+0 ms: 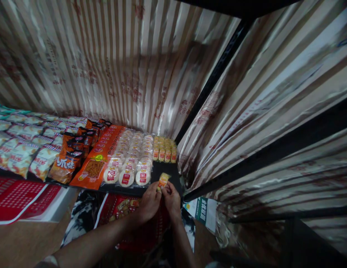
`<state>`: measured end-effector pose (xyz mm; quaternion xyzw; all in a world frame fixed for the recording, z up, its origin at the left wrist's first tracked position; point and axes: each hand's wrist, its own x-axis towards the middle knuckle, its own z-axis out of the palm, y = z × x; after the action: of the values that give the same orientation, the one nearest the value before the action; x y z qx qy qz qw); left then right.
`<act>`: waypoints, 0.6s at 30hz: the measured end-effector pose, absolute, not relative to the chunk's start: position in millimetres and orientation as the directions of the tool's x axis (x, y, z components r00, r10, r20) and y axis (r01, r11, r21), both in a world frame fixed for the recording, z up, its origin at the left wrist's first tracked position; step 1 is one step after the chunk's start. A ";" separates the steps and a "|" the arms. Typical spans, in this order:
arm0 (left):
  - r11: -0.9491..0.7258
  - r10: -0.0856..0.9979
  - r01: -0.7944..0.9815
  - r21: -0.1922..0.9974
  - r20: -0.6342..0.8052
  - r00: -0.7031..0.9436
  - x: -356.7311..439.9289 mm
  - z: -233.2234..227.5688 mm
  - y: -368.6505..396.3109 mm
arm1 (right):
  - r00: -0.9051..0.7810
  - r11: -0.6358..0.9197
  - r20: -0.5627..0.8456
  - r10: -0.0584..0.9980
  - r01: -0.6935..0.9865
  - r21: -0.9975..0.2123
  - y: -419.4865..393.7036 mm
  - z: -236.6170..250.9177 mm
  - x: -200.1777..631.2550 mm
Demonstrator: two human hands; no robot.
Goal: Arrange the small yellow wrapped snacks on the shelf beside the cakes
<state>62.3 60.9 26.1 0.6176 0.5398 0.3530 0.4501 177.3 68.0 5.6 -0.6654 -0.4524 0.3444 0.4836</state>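
The print on the small yellow packet (163,181) is too blurred to read. The left hand (149,204) and right hand (171,200) cover its lower end. The red basket (125,219) lies half hidden under both forearms, and the shelf (164,175) runs out past the left edge.

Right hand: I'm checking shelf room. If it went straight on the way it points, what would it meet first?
The right hand, sharing a small yellow snack packet with the left hand, points up the shelf. It would probably first meet the row of yellow packets; depth is unclear.
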 end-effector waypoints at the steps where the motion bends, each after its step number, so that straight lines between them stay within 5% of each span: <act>1: 0.013 0.985 0.349 0.937 -0.073 0.159 65.8 24.3 64.8 | 0.370 -0.138 -0.018 0.929 0.302 -0.943 72.3 5.4 178.2; 6: 0.097 0.982 0.300 0.949 -0.139 0.124 82.3 15.4 82.8 | 0.402 -0.196 -0.007 0.915 0.431 -0.881 93.2 2.8 181.2; 18: 0.179 0.975 0.259 0.949 -0.207 0.083 97.4 3.4 118.7 | 0.345 -0.151 0.012 0.939 0.442 -0.884 138.1 -11.4 181.7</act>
<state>97.4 118.7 3.4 0.5340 0.5775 0.3537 0.5062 181.7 138.1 -11.4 -0.7004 -0.4928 0.2914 0.4263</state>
